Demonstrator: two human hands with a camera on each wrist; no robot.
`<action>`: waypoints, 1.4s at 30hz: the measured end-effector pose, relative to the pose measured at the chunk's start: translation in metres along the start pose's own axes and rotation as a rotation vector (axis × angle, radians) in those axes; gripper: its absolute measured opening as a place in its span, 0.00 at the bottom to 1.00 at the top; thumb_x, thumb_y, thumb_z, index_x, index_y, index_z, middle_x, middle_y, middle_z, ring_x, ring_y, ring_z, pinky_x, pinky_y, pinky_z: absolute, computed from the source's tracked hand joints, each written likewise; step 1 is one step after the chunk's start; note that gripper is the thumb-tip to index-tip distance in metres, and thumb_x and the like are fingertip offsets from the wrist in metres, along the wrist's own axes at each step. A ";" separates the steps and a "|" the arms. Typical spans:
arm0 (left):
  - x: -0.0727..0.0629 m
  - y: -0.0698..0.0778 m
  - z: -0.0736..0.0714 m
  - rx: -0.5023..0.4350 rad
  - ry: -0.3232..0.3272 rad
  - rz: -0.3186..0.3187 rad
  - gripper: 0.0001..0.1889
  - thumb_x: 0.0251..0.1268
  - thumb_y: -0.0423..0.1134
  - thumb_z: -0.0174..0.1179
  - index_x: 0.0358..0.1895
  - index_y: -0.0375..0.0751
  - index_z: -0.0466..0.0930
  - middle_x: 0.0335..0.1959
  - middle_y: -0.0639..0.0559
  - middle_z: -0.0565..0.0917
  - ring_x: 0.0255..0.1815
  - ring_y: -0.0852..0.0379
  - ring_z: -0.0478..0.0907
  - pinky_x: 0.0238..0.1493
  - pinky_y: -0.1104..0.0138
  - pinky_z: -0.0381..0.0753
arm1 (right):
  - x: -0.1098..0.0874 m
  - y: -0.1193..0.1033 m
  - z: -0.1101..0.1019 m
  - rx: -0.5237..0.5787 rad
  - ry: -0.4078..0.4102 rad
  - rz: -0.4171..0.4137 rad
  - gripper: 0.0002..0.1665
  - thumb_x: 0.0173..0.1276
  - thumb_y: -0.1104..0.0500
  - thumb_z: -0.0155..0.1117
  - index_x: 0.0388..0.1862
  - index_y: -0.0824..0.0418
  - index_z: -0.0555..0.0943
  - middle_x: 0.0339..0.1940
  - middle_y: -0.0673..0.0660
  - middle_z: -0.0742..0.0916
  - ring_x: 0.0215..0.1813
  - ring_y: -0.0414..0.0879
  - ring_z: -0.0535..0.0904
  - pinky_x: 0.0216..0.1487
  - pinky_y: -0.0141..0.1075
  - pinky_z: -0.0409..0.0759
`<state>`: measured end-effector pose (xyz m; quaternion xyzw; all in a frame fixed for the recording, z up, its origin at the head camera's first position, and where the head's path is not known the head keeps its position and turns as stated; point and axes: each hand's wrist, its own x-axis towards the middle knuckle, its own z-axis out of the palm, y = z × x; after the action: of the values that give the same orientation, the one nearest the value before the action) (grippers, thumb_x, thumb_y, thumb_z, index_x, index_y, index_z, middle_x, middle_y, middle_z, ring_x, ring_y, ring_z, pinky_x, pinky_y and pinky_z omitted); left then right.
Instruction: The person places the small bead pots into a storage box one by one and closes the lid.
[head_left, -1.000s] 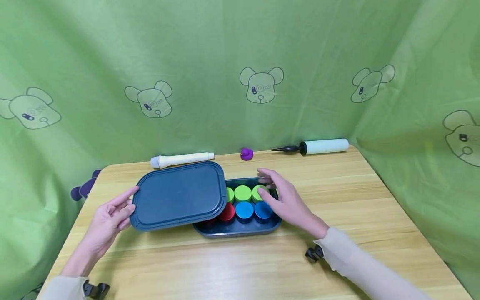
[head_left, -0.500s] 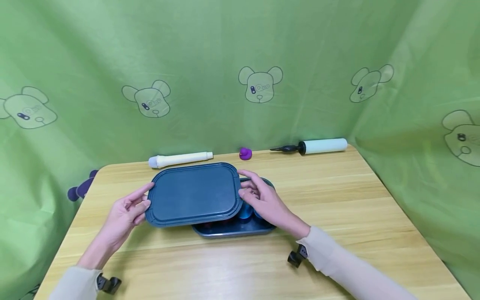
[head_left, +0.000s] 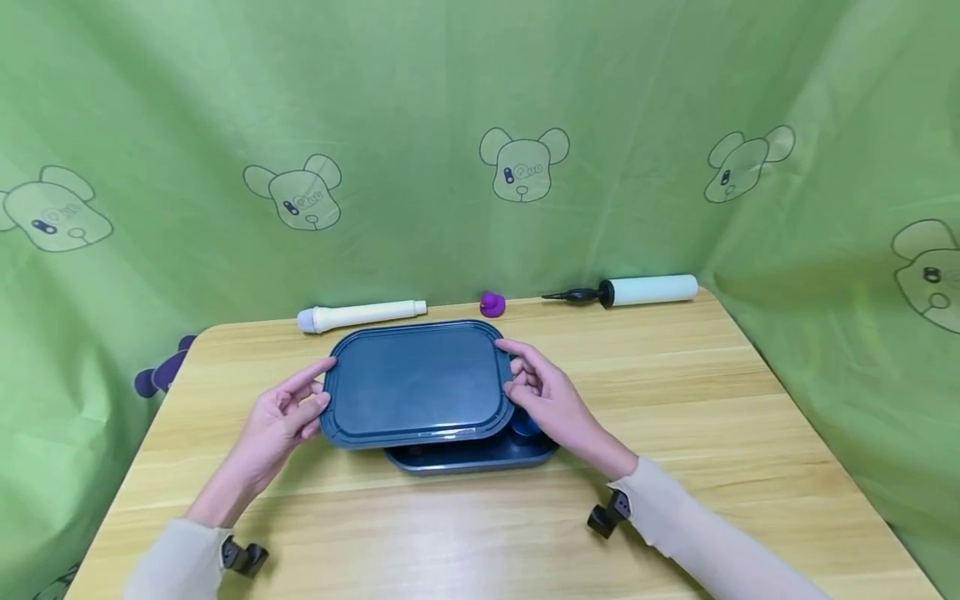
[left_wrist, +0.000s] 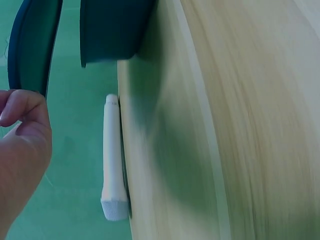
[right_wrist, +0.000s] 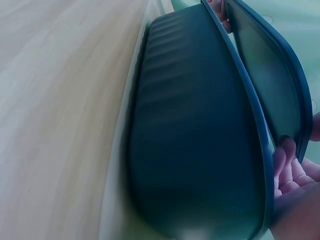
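Note:
A dark blue rectangular lid (head_left: 420,383) with rounded corners is held between both hands above a matching dark blue box (head_left: 472,458). My left hand (head_left: 277,429) pinches the lid's left end, thumb near the front corner. At the opposite end my right hand (head_left: 551,400) grips the lid's edge, some fingers tucked under it. In the right wrist view a gap shows between the lid (right_wrist: 270,75) and the box (right_wrist: 200,130). One blue round cap (head_left: 523,427) peeks out at the box's right; the lid hides most of the contents.
Along the table's back edge lie a white toy microphone (head_left: 363,315), a purple rubber duck (head_left: 492,304) and a white hand pump (head_left: 648,290) with a black nozzle. A green printed curtain (head_left: 420,167) hangs behind the wooden table (head_left: 420,533).
The lid has moved right, from left of the box to over most of it, covering the green, red and blue caps. My right hand has come onto the lid's right end.

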<state>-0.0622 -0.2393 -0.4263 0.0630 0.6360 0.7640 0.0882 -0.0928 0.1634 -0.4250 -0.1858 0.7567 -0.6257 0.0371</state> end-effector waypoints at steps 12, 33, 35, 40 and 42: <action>0.008 -0.002 0.031 0.004 0.057 -0.016 0.26 0.80 0.25 0.61 0.77 0.37 0.74 0.43 0.55 0.85 0.27 0.65 0.74 0.27 0.76 0.74 | -0.014 0.000 -0.026 -0.026 0.075 -0.014 0.35 0.72 0.76 0.59 0.78 0.65 0.75 0.39 0.61 0.80 0.35 0.41 0.73 0.38 0.27 0.76; 0.027 -0.015 0.063 0.037 -0.009 0.005 0.33 0.79 0.23 0.59 0.83 0.38 0.64 0.36 0.51 0.86 0.25 0.59 0.77 0.28 0.71 0.77 | -0.025 0.010 -0.065 -0.039 0.116 -0.004 0.30 0.79 0.74 0.58 0.77 0.69 0.69 0.42 0.67 0.84 0.39 0.43 0.82 0.44 0.30 0.83; 0.030 -0.015 0.065 0.044 -0.001 0.008 0.34 0.79 0.22 0.58 0.84 0.36 0.62 0.36 0.51 0.85 0.26 0.59 0.77 0.29 0.71 0.77 | -0.025 0.008 -0.067 -0.031 0.133 0.012 0.31 0.79 0.74 0.59 0.78 0.69 0.67 0.43 0.68 0.84 0.40 0.43 0.82 0.44 0.31 0.83; 0.035 -0.010 0.066 0.113 0.059 -0.010 0.21 0.80 0.24 0.60 0.71 0.22 0.73 0.35 0.51 0.86 0.29 0.58 0.80 0.32 0.70 0.80 | -0.024 0.000 -0.069 -0.068 0.184 0.030 0.25 0.79 0.70 0.64 0.72 0.73 0.75 0.43 0.66 0.86 0.38 0.42 0.83 0.41 0.30 0.84; 0.036 -0.006 0.065 0.147 0.090 0.005 0.15 0.80 0.26 0.63 0.62 0.20 0.79 0.33 0.50 0.87 0.30 0.56 0.81 0.34 0.69 0.81 | -0.022 -0.003 -0.070 -0.085 0.207 0.023 0.16 0.80 0.67 0.66 0.62 0.74 0.81 0.41 0.64 0.87 0.36 0.44 0.83 0.39 0.29 0.83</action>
<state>-0.0831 -0.1679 -0.4205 0.0365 0.6934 0.7177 0.0525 -0.0919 0.2353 -0.4106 -0.1130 0.7844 -0.6084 -0.0421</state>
